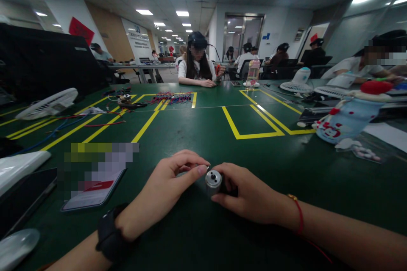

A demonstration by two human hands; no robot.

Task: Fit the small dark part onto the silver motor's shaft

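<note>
Low over the green table point(197, 237), my right hand point(243, 188) curls its thumb and fingers around a small silver metal cylinder that looks like a motor point(213, 181). Its round end face, with several dark holes, is turned up toward me; the far side is hidden by my fingers. Close by on the left, my left hand point(181, 173) has thumb and forefinger pinched together at the cylinder's upper rim. A tiny shiny bit shows at those fingertips, too small to name. Whether it touches the cylinder cannot be made out.
A phone point(95, 186) lies left of my left arm, with a white mouse point(19, 243) nearer me. Wires point(173, 98) are bunched farther back. A blue cup point(349, 116) stands at right. Across the table sits a person point(197, 63).
</note>
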